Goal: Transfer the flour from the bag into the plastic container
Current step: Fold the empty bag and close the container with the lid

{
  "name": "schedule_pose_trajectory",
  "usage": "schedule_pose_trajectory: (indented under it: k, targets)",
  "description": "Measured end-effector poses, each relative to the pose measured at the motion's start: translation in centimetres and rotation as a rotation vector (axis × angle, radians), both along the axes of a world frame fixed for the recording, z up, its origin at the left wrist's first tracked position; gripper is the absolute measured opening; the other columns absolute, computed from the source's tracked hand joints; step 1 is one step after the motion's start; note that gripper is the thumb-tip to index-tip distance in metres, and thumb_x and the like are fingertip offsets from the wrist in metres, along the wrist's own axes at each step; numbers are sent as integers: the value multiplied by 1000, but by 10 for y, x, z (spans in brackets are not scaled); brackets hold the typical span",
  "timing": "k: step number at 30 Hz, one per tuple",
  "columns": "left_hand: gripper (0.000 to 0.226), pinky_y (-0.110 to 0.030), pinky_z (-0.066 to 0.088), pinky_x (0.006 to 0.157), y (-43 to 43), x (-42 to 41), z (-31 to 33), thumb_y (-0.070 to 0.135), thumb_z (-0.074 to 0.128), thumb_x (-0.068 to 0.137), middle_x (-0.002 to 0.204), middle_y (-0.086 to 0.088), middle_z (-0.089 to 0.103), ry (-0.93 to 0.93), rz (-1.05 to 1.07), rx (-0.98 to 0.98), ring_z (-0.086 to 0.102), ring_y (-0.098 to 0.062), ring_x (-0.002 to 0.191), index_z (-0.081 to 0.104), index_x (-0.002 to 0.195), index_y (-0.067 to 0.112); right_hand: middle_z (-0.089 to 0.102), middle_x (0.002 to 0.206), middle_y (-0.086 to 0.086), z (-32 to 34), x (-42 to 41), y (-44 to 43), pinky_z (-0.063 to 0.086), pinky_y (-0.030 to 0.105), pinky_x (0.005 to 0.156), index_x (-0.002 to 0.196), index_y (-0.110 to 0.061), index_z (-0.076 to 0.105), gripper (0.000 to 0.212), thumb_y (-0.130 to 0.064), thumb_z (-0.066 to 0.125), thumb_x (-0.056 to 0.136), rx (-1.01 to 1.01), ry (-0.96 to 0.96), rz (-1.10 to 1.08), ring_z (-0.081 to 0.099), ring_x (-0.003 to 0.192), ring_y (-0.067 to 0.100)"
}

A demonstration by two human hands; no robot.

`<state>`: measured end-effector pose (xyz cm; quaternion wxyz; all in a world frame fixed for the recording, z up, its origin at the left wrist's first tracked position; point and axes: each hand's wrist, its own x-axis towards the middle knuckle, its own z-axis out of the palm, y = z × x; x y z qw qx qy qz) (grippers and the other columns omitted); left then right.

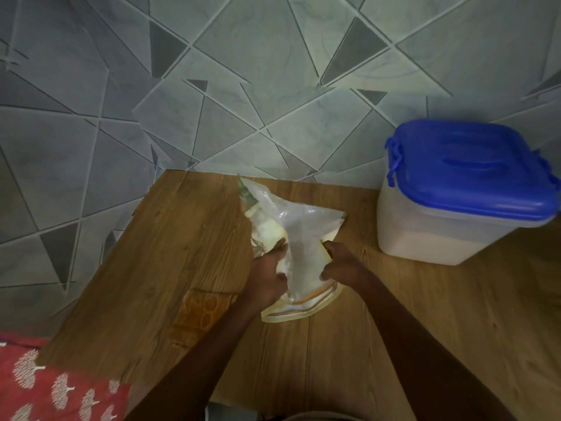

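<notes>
Near the middle of the wooden counter (188,238), toward its far edge: a clear plastic bag (299,235), crumpled and mostly flat, with yellowish printing and a green patch at its far tip, its near hem with yellow bands lying on the wood. Left hand (267,278) clamped on the bag's left side, fingers (277,249) curled closed over the plastic. Right hand (341,264) gripping the right side of the same bag, fingers likewise folded shut around a pinch of film. Hands close together, the bag's middle pulled between them. Little flour visible inside; only whitish dusting on the film. At the right edge of the counter, against the far side: a translucent plastic container (431,241), standing upright, well apart from the bag, partly filled with pale powder. On top, a blue lid (473,168), seated and latched with blue clips at the sides. Behind the counter, a grey wall (243,71) of triangular tiles. At the near left corner, a red cloth (45,387) with a white tree print, partly beneath the counter's edge.
</notes>
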<state>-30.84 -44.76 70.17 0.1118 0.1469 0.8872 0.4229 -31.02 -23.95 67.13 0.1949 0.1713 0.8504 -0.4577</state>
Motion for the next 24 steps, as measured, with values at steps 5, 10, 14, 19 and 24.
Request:
schedule_pose_trajectory:
  k: [5,10,14,19,24]
  targets:
    - [70,-15,32,116,23,7,-14,-10,61,84,152,3,46,-11,-127,21,37,-10,144,46,149,12,70,102,-3,2,1,-2,57,22,68,119,-15,63,62,1,80,61,-136,81,58,67,93,14]
    - [108,-5,44,96,26,9,-22,-19,59,78,159,12,34,-75,-124,125,30,0,144,15,160,37,75,101,12,-5,8,1,57,38,79,112,-9,70,50,-3,66,63,-357,66,-22,72,95,29]
    - [123,-7,49,77,27,11,-24,-13,62,80,159,3,39,-136,-110,170,41,-12,143,-17,156,43,74,90,12,-5,9,-2,53,34,71,100,-9,73,37,-21,67,66,-511,8,-226,70,85,32]
    - [128,-5,47,90,25,12,-33,-14,61,81,154,2,47,-182,-86,212,40,-8,144,-29,150,46,77,94,14,-11,5,-3,58,45,85,99,-2,75,35,-35,73,89,-402,149,-279,75,89,30]
    - [124,-15,49,96,19,8,-42,1,76,82,142,11,54,-285,-132,264,48,4,132,-13,155,47,74,86,18,-20,-4,-7,52,35,69,88,1,72,17,-15,69,83,-220,125,-317,72,79,29]
